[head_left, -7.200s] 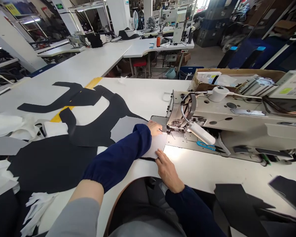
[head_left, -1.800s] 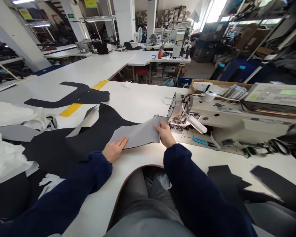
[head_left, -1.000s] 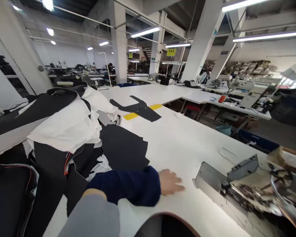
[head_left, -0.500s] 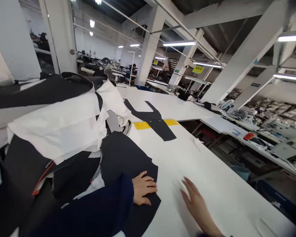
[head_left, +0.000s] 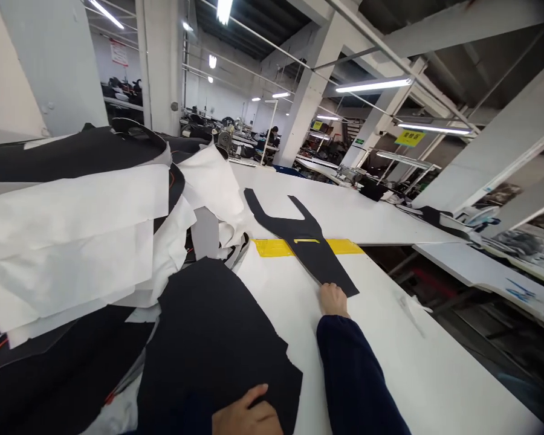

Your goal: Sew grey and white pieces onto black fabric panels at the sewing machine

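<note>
The white counter (head_left: 385, 356) holds a big black piece (head_left: 208, 338). By its far right corner, a forked black piece (head_left: 301, 229) crosses yellow tape (head_left: 272, 248). The right hand (head_left: 333, 299) grips its near end. The left hand (head_left: 249, 418) rests on the big black piece, fingers bent; can't tell if gripping.

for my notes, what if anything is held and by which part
The right hand grips the forked dark piece by its near end; the left hand lies on the large dark panel, whether it grips cannot be told.
</note>
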Tool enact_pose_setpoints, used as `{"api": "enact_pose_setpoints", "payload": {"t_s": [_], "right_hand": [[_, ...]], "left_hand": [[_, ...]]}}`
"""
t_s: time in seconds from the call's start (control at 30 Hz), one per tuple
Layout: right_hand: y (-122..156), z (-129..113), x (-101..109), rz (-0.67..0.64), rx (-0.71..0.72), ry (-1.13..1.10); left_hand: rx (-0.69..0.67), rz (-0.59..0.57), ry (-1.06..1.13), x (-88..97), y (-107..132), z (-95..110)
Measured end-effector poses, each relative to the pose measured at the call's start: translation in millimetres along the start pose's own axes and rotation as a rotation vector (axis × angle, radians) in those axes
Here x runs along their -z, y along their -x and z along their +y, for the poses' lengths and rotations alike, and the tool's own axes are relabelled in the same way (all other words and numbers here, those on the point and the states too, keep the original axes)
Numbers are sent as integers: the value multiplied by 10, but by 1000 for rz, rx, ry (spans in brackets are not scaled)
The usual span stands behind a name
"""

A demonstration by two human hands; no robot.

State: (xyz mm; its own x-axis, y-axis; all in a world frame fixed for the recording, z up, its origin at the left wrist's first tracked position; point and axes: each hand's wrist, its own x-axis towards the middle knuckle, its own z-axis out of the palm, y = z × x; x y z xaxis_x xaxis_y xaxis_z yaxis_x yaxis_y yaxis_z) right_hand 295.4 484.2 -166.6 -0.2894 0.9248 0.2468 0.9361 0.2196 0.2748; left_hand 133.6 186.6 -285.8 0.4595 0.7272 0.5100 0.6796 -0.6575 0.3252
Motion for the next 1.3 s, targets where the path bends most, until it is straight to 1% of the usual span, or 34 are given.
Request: {"api": "enact_pose_setpoints", "payload": {"t_s": [0.03, 0.1, 0.13, 0.2, 0.27, 0.37, 0.4, 0.43, 0.47, 0.5, 0.53, 0.57, 0.6, 0.63, 0.67, 0.7, 0.73, 0.77, 0.8, 0.83, 0.87, 0.9, 0.97, 1.0, 1.03, 1.07, 1.1, 1.13, 1.17, 1.2, 1.23, 1.3], "right_hand": [[146, 29, 55, -20, -1, 11], [610, 104, 188, -69, -13, 31], [918, 148, 263, -99, -24, 41], [1646, 237, 434, -164, -55, 56], [2444, 310, 627, -229, -104, 55], [3568, 338, 923, -296, -221, 15], [3889, 314, 1011, -298, -257, -15], [4175, 270, 1092, -290, -284, -49], [4425, 205, 1165, -272, -299, -81], [4639, 122, 1230, -247, -298, -108], [4818, 25, 1287, -221, -285, -124], [4967, -81, 1334, -198, -266, -128], [5093, -191, 1372, -175, -250, -122], [5201, -300, 1400, -150, -239, -111], [5300, -402, 1417, -121, -236, -96], [5395, -493, 1426, -88, -239, -83], [5492, -571, 1428, -51, -244, -71], [5593, -633, 1424, -11, -248, -68], [5699, -681, 1418, 33, -249, -75], [5812, -715, 1412, 76, -248, -90], [5928, -738, 1409, 114, -254, -114], [6046, -753, 1410, 144, -268, -147], [6276, -772, 1429, 177, -326, -220], [6381, -780, 1446, 183, -375, -249], [6474, -790, 1467, 191, -437, -268], [6554, -801, 1488, 209, -501, -274], [6618, -812, 1506, 233, -559, -269], [6666, -822, 1519, 261, -606, -260], [6699, -829, 1525, 285, -630, -253], [6719, -834, 1522, 301, -624, -250], [6730, -835, 1511, 305, -595, -253], [6740, -828, 1473, 293, -507, -265]], "left_hand": [[14, -1, 20, 120, -6, 37], [-8, -18, 77, 414, -16, 122], [-38, -38, 103, 565, -18, 159], [-91, -84, 131, 807, -18, 200], [-134, -121, 126, 921, -10, 201], [-164, -163, 79, 945, 4, 151], [-184, -181, 46, 977, -10, 125], [-212, -192, -1, 1049, -46, 100], [-240, -188, -63, 1170, -114, 82], [-266, -156, -134, 1339, -217, 84], [-292, -91, -212, 1549, -351, 116], [-301, 10, -277, 1784, -508, 189], [-307, 164, -318, 2021, -671, 310], [-326, 341, -334, 2237, -823, 479], [-340, 487, -319, 2407, -949, 692], [-373, 584, -284, 2511, -1036, 937], [-412, 626, -233, 2536, -1078, 1200], [-458, 602, -176, 2475, -1072, 1466], [-512, 519, -121, 2332, -1020, 1719], [-568, 391, -72, 2121, -930, 1944], [-625, 227, -39, 1863, -810, 2133], [-687, 48, -17, 1585, -670, 2280], [-799, -305, -12, 1068, -383, 2457], [-850, -469, -17, 869, -263, 2500], [-891, -613, -16, 721, -174, 2527], [-922, -740, -6, 623, -122, 2549], [-939, -847, 11, 563, -109, 2575], [-939, -931, 33, 528, -132, 2614], [-929, -988, 56, 500, -182, 2671], [-912, -1010, 72, 466, -250, 2745], [-893, -996, 76, 415, -323, 2834], [-861, -887, 46, 259, -450, 3036]]}}
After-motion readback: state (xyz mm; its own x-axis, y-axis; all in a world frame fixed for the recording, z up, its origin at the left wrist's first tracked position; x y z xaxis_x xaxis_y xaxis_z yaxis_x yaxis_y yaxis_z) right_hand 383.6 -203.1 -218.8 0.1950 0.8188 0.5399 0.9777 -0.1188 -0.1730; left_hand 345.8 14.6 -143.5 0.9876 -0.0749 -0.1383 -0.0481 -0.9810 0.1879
